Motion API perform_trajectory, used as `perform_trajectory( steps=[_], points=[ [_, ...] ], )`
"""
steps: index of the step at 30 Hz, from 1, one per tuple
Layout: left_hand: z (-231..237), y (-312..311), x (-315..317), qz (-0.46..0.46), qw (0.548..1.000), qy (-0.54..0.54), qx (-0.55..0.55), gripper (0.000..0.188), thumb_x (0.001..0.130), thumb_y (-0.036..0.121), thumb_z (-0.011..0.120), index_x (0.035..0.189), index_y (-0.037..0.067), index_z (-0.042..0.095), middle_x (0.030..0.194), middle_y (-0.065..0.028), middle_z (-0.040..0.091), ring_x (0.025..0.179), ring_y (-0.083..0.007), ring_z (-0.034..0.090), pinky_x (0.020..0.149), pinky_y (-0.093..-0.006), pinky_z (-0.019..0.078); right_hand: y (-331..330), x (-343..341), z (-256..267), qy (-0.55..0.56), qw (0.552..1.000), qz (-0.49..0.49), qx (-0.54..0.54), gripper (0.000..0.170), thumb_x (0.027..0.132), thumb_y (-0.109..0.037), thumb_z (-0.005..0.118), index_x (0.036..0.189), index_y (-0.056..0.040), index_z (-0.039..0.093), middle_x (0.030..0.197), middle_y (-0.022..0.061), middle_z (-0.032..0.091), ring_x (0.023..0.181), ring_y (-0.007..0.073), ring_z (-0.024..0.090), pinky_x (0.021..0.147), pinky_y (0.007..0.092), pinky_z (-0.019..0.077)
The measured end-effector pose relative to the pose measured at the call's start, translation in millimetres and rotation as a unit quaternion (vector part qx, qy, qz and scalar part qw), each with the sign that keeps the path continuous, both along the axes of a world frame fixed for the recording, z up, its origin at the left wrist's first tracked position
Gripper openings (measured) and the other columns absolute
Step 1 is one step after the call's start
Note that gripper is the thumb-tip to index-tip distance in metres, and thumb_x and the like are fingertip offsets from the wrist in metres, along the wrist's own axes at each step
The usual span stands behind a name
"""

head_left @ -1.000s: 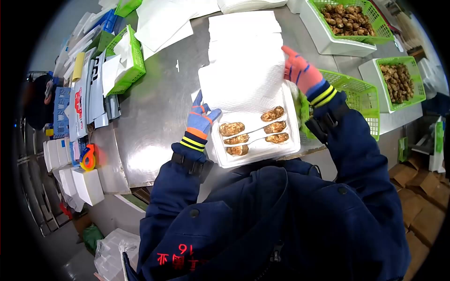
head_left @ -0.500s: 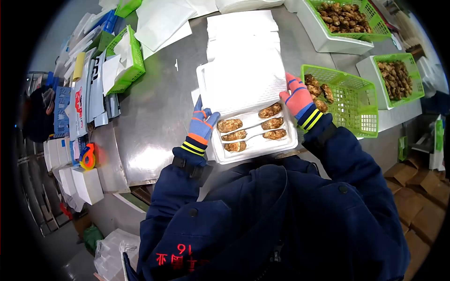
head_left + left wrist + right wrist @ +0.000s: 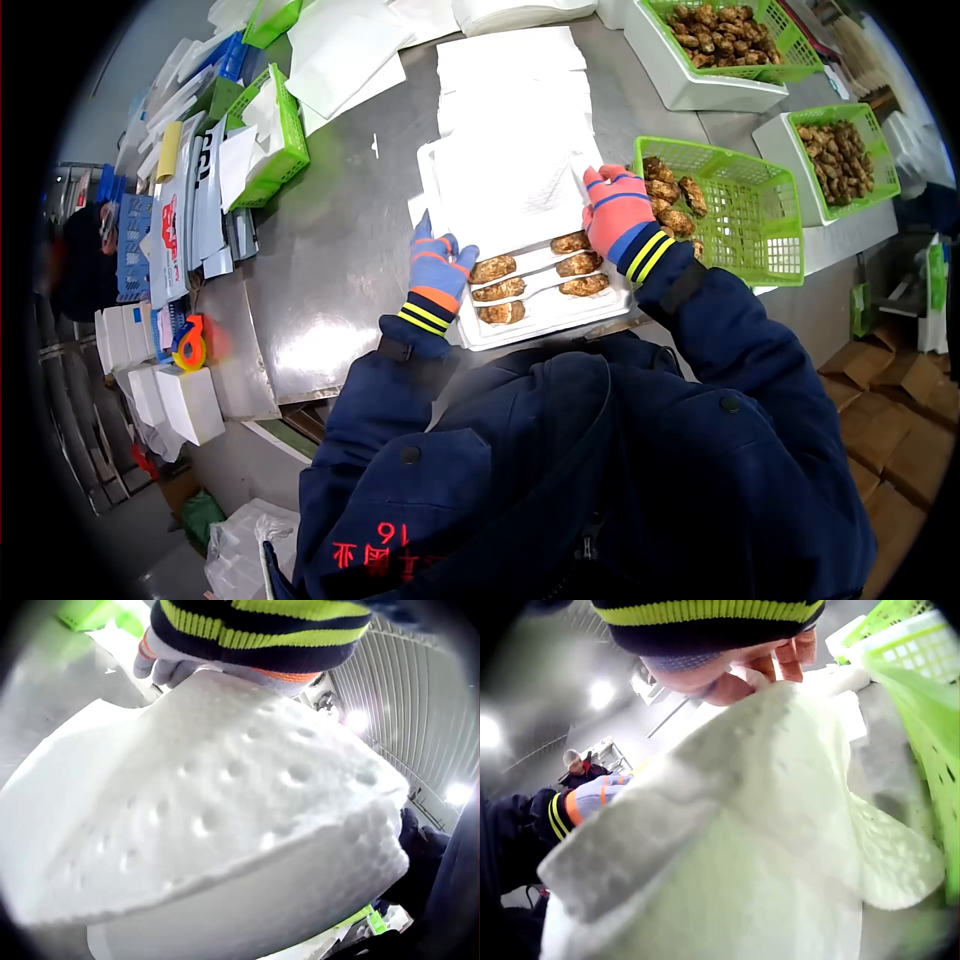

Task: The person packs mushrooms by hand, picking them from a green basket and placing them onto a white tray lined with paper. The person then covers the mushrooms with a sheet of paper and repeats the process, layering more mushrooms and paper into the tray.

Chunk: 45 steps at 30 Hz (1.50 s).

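Note:
In the head view a white foam tray [image 3: 500,338] holds several brown knobbly pieces [image 3: 502,288] in rows. A thin white sheet [image 3: 510,190] covers its far part. At the tray's left edge, the left hand [image 3: 437,270] in a blue-grey glove grips the rim, thumb inward and fingers outside. The right hand [image 3: 617,212], in a pink glove, pinches the sheet's right edge with bent fingers. The left wrist view shows the tray's dimpled foam [image 3: 225,780] under the left hand [image 3: 217,671]. Pale sheet material [image 3: 780,787] hangs by the right hand [image 3: 727,679] in the right wrist view.
Right of the tray stands a green basket [image 3: 775,195] with some brown pieces. Two fuller green baskets [image 3: 790,60] [image 3: 870,185] sit on white boxes at the far right. White sheets [image 3: 345,60] lie at the back, near another green basket [image 3: 285,150].
The right hand has moved from the sheet's upper right down and inward, and now pinches its edge. The sheet reaches lower over the right-hand pieces. The left hand stays at the tray's left edge.

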<state>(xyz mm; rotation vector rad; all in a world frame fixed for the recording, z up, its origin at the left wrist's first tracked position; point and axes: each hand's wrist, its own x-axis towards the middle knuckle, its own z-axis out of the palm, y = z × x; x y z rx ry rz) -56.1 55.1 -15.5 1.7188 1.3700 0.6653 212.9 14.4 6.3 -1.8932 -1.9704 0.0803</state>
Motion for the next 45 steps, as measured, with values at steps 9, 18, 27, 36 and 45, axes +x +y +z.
perform_trajectory(
  steps=[9, 18, 27, 36, 45],
  points=[
    [-3, -6, 7, 0.027, 0.981, 0.115, 0.15, 0.042, 0.059, 0.012, 0.078, 0.095, 0.005, 0.058, 0.135, -0.0173, 0.038, 0.115, -0.0323, 0.044, 0.096, -0.0372, 0.0387, -33, -10, 12, 0.007, 0.998, 0.035, 0.057, 0.058, 0.068, -0.009, 0.063, 0.123, -0.0003, 0.045, 0.108, 0.0178, 0.055, 0.105, 0.0363, 0.047, 0.09, 0.0441, 0.0375],
    [-13, -2, 1, -0.002, 0.984, 0.032, 0.176, 0.075, 0.061, 0.007, 0.073, 0.128, 0.005, 0.042, 0.139, -0.021, 0.031, 0.128, -0.0351, 0.032, 0.106, -0.0387, 0.0288, -30, -24, 11, -0.125, 0.975, 0.181, -0.004, 0.046, 0.069, -0.019, 0.059, 0.109, 0.0026, 0.051, 0.115, 0.0197, 0.054, 0.106, 0.0342, 0.051, 0.091, 0.042, 0.0397],
    [-11, 2, -1, -0.023, 0.989, 0.06, 0.131, 0.072, 0.062, -0.002, 0.065, 0.13, 0.009, 0.043, 0.139, -0.0199, 0.03, 0.13, -0.0336, 0.03, 0.108, -0.038, 0.0253, -41, -29, -5, -0.159, 0.965, 0.174, -0.113, 0.046, 0.071, -0.027, 0.059, 0.106, 0.0029, 0.057, 0.097, 0.0175, 0.06, 0.091, 0.0317, 0.057, 0.078, 0.0424, 0.0415],
    [-18, 1, 2, 0.006, 0.996, 0.025, 0.089, 0.068, 0.066, -0.009, 0.06, 0.13, 0.009, 0.045, 0.138, -0.0177, 0.033, 0.13, -0.0317, 0.03, 0.109, -0.0369, 0.0242, -16, 197, 19, -0.116, 0.909, -0.18, -0.358, 0.03, 0.08, -0.025, 0.05, 0.093, -0.0044, 0.067, 0.099, 0.0188, 0.064, 0.095, 0.0323, 0.061, 0.083, 0.0392, 0.0485],
    [65, 14, 42, -0.022, 0.981, -0.001, 0.194, 0.043, 0.081, -0.002, 0.054, 0.124, -0.002, 0.047, 0.131, -0.013, 0.045, 0.125, -0.0229, 0.038, 0.106, -0.0338, 0.0256, 14, 206, -50, -0.064, 0.9, -0.131, -0.412, 0.036, 0.074, -0.032, 0.055, 0.078, 0.0009, 0.067, 0.082, 0.0242, 0.064, 0.084, 0.0375, 0.063, 0.075, 0.0426, 0.0498]
  ],
)
